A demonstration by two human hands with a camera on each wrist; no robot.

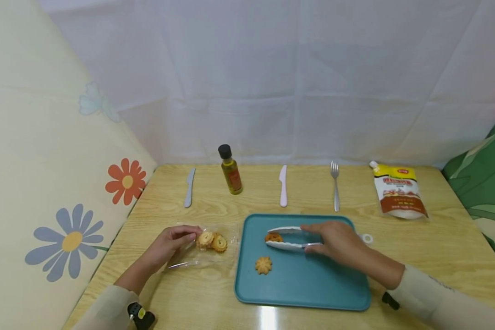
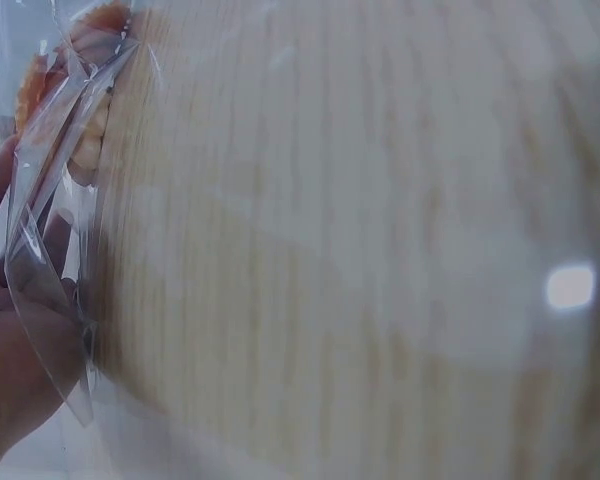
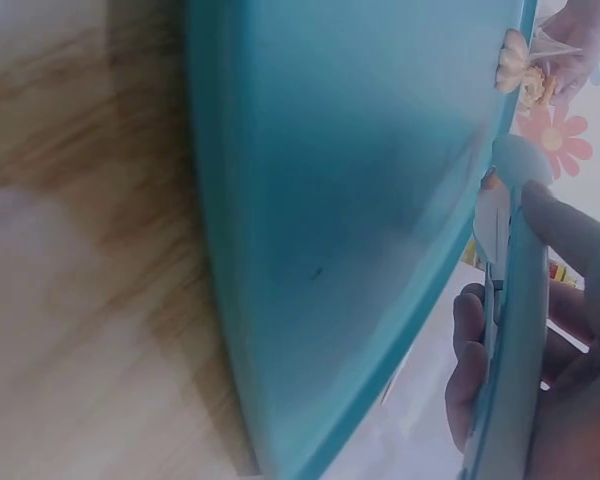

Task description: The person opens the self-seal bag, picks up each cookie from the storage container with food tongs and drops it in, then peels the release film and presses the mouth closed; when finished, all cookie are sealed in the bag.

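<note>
My left hand [image 1: 174, 244] pinches the edge of a clear plastic bag [image 1: 227, 233] with a few cookies [image 1: 212, 241] inside. Creased plastic beside the thumb shows up close in the left wrist view. White-tipped tongs [image 1: 286, 245] are gripped in my right hand [image 1: 339, 243] over the blue tray [image 1: 305, 288]. Between the tong tips lies a browner cookie [image 1: 274, 237], partly covered by the lower arm. A pale flower-shaped cookie [image 1: 263, 265] rests on the tray just nearer to me. From the right wrist, the tongs [image 3: 520, 300] run along the tray's side, thumb on one arm.
Behind the tray lie a lilac knife [image 1: 283, 187] and a fork [image 1: 335, 185]. Farther left are a grey knife [image 1: 189, 188] and an upright oil bottle [image 1: 232, 172]. A spouted sauce pouch [image 1: 400, 192] lies at the back right. White cloth [image 1: 239, 114] hangs behind the table.
</note>
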